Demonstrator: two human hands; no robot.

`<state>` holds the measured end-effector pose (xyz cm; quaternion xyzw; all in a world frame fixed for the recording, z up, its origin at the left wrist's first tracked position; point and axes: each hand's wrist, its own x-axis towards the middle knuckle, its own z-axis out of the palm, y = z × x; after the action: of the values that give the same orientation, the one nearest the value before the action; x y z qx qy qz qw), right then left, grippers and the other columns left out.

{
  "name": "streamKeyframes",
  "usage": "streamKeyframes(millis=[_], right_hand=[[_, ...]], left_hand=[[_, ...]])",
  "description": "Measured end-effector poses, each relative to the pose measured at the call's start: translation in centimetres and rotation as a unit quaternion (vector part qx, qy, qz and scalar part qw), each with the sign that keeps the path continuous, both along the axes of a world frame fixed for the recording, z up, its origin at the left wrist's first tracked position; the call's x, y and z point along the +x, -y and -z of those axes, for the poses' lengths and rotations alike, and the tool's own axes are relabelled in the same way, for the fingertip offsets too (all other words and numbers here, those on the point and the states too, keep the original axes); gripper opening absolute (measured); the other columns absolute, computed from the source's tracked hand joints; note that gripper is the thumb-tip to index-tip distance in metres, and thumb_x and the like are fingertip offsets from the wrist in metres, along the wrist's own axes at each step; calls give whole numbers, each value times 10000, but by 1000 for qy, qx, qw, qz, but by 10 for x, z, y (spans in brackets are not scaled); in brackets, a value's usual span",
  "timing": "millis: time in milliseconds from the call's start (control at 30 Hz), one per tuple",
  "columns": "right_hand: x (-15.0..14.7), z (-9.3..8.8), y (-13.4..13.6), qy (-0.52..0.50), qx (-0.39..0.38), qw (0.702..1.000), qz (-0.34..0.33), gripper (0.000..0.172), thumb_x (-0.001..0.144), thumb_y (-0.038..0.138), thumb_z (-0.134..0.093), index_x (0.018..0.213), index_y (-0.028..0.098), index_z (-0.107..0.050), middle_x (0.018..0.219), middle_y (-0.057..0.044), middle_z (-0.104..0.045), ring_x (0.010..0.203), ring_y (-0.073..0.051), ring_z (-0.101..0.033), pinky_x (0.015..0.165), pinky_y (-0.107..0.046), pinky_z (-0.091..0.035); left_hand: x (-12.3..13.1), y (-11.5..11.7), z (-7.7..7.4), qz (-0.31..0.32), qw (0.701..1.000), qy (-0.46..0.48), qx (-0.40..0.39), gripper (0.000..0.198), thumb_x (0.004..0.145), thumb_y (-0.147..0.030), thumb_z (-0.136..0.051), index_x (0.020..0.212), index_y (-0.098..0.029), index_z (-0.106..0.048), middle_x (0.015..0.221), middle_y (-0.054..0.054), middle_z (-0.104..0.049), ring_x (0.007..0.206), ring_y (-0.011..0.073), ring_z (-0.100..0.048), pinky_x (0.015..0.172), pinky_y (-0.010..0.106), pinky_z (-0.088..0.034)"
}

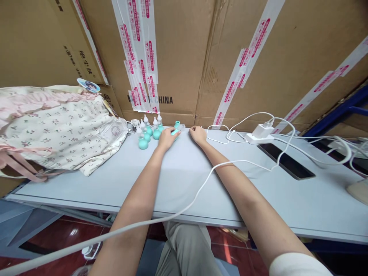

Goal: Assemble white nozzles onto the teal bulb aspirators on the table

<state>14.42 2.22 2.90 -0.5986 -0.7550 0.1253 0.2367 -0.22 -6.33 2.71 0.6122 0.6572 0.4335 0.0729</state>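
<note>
Left hand (167, 138) curled around smooth turquoise bottle (174, 132); right hand (198, 134) loosely curled, contents hard to tell.

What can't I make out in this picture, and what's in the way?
All in the head view:
- Whatever the right hand may hold: hidden by its own curled fingers.
- The full shape of the turquoise piece in the left hand: partly covered by that hand.
- The lettering before "CHINA" on the box: mostly covered by tape.
- The pale object at far right: cut off by the picture's edge.
</note>
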Motion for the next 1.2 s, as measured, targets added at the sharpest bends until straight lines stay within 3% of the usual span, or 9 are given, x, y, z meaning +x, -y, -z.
streamKeyframes(millis=[200, 467, 633, 700, 767, 900, 1067, 1200], right_hand=[[-1, 2, 4, 17, 38, 999, 0, 333, 855, 258, -414, 1018, 189, -696, 1009, -106, -697, 981, -236, -621, 830, -302, -448], [-1, 3, 1, 2, 24, 1000, -14, 294, 854, 277, -456, 997, 209, -703, 985, -90, -701, 963, -231, -620, 835, -313, -439], [2, -2, 8, -86, 94, 992, -12, 333, 919, 338, -376, 1011, 208, -668, 952, -74, -700, 913, -212, -621, 803, -296, -428], [2, -5, 13, -147, 134, 978, -60, 399, 949, 409, -306, 1061, 213, -636, 919, -52, -699, 864, -188, -626, 783, -280, -427], [-2, -6, 17, -189, 147, 958, -158, 435, 943, 472, -306, 1059, 209, -633, 893, -38, -697, 823, -161, -624, 766, -260, -432], [-13, -11, 15, -238, 125, 916, -299, 363, 835, 495, -522, 891, 180, -694, 911, -53, -692, 809, -150, -613, 759, -260, -462], [-8, -30, 3, -320, -36, 879, -352, 403, 651, 454, -705, 904, 141, -703, 792, -48, -684, 641, -141, -601, 570, -261, -511], [-5, -41, 1, -311, -18, 881, -356, 349, 603, 425, -731, 796, 135, -714, 708, -31, -663, 574, -119, -565, 482, -225, -479]], left_hand=[[0, 1, -1, -2, 1000, -5, -2, 346, 797, -446, -556, 914, -152, -697, 900, 66, -698, 822, 195, -594, 768, 271, -423], [0, 0, 0, -2, 1000, -8, -4, 350, 797, -446, -559, 923, -147, -690, 913, 65, -698, 855, 199, -600, 787, 276, -425], [2, 3, -3, -5, 999, -30, -12, 356, 827, -445, -529, 950, -145, -677, 940, 76, -692, 878, 211, -603, 796, 290, -429], [4, 5, -4, -12, 998, -59, -17, 363, 844, -438, -512, 992, -142, -663, 990, 91, -680, 916, 221, -599, 811, 300, -430], [6, 6, -5, -19, 993, -113, -16, 349, 859, -413, -500, 1020, -141, -647, 1024, 104, -660, 957, 231, -588, 830, 310, -430], [11, 12, -10, -45, 975, -220, -2, 305, 886, -339, -471, 1063, -133, -609, 1042, 116, -620, 1035, 238, -543, 885, 323, -414], [21, 18, -19, -80, 976, -201, 1, 299, 913, -358, -428, 1077, -149, -565, 1061, 107, -608, 1012, 219, -556, 837, 295, -421], [28, 18, -24, -86, 983, -162, -29, 277, 930, -350, -400, 1071, -163, -548, 1040, 96, -648, 947, 212, -607, 765, 283, -424]])
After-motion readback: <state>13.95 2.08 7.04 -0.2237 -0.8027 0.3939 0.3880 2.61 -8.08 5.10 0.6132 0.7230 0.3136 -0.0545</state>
